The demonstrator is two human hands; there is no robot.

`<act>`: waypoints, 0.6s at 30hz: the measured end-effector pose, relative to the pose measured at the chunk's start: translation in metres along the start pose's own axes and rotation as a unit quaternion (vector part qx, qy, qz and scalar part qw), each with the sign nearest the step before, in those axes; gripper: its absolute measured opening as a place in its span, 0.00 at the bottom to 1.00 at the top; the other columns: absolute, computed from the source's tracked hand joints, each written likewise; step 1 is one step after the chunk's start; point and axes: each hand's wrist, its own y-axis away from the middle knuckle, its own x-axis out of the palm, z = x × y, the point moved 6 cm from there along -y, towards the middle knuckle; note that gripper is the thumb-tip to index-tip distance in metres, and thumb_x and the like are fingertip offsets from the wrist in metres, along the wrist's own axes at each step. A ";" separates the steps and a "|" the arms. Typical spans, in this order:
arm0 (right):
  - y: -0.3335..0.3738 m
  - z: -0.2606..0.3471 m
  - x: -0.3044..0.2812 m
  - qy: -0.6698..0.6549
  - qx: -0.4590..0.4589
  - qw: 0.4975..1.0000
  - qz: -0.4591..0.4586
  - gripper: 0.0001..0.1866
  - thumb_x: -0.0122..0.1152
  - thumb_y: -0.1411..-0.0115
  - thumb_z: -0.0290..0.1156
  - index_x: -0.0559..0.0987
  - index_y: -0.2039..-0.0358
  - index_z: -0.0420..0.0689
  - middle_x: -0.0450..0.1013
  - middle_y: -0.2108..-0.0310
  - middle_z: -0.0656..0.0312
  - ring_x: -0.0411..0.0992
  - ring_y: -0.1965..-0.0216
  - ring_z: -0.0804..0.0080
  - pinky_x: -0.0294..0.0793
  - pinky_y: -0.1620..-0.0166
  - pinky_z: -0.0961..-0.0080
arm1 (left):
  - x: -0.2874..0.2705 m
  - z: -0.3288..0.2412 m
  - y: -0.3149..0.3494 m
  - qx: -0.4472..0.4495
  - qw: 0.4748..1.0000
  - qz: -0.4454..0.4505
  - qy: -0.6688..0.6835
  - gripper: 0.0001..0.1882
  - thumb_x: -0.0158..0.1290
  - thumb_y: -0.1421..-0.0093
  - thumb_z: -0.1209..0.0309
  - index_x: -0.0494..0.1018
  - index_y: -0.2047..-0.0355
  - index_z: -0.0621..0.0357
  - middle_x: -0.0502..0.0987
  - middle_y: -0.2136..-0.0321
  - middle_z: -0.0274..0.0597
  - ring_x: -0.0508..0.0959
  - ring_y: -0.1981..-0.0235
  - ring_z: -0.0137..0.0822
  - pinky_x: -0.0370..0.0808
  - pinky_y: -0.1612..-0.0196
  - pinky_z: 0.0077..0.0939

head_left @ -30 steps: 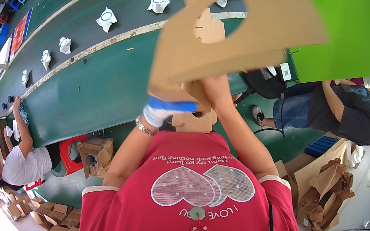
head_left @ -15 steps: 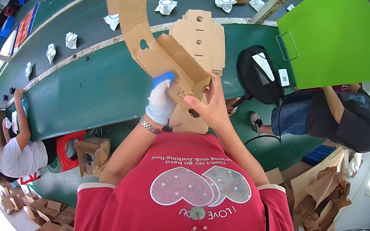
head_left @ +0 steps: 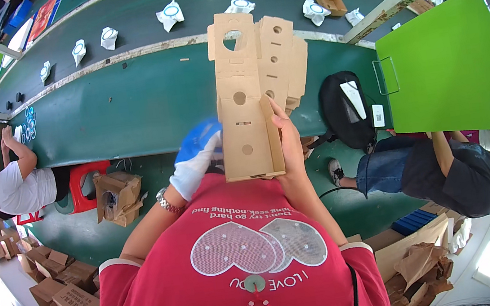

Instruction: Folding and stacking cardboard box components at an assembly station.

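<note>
A brown cardboard box (head_left: 244,131), partly folded, is held upright in front of my chest. Its long panel with a large round hole stands up at the far end, and smaller holes run down the nearer panel. My right hand (head_left: 289,143), bare, grips the box along its right side wall, fingers behind and thumb at the edge. At the box's left edge is my left hand (head_left: 196,160), in a white glove with blue coating. Its fingers look stretched and apart, somewhat blurred; whether they touch the cardboard is unclear. Flat cardboard blanks (head_left: 293,74) lie on the table behind the box.
Across the green table (head_left: 127,116), a conveyor (head_left: 132,21) carries several white-wrapped items with round tops (head_left: 170,15). A black bag (head_left: 341,105) and a green board (head_left: 445,62) are at the right. People sit at both sides. An open carton (head_left: 118,197) stands on the floor.
The box has turned from a tilt to upright, its long panel swinging right. My left hand has come off the box's face to its left side; my right hand keeps its hold.
</note>
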 end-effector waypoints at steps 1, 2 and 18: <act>0.004 -0.001 0.004 -0.003 0.007 1.000 -0.002 0.30 0.43 0.33 0.38 0.61 0.33 0.38 0.61 0.35 0.54 0.59 0.35 0.67 0.58 0.35 0.72 | 0.004 -0.007 0.010 -0.007 1.000 -0.004 0.000 0.35 0.55 0.34 0.62 0.53 0.30 0.51 0.60 0.34 0.45 0.64 0.36 0.40 0.65 0.35 0.39; 0.008 0.001 0.011 0.017 0.018 1.000 -0.006 0.29 0.43 0.33 0.37 0.63 0.34 0.38 0.61 0.35 0.54 0.60 0.35 0.67 0.58 0.35 0.72 | 0.012 -0.033 0.023 0.134 0.990 -0.018 -0.045 0.35 0.53 0.34 0.68 0.51 0.30 0.53 0.60 0.33 0.45 0.63 0.35 0.39 0.62 0.34 0.36; -0.004 -0.013 -0.006 0.090 -0.018 0.989 -0.117 0.08 0.59 0.35 0.27 0.74 0.57 0.43 0.73 0.55 0.60 0.70 0.53 0.78 0.68 0.51 0.80 | 0.029 -0.052 0.016 0.267 0.961 -0.024 -0.062 0.16 0.50 0.34 0.73 0.70 0.46 0.58 0.76 0.49 0.41 0.74 0.50 0.30 0.68 0.43 0.27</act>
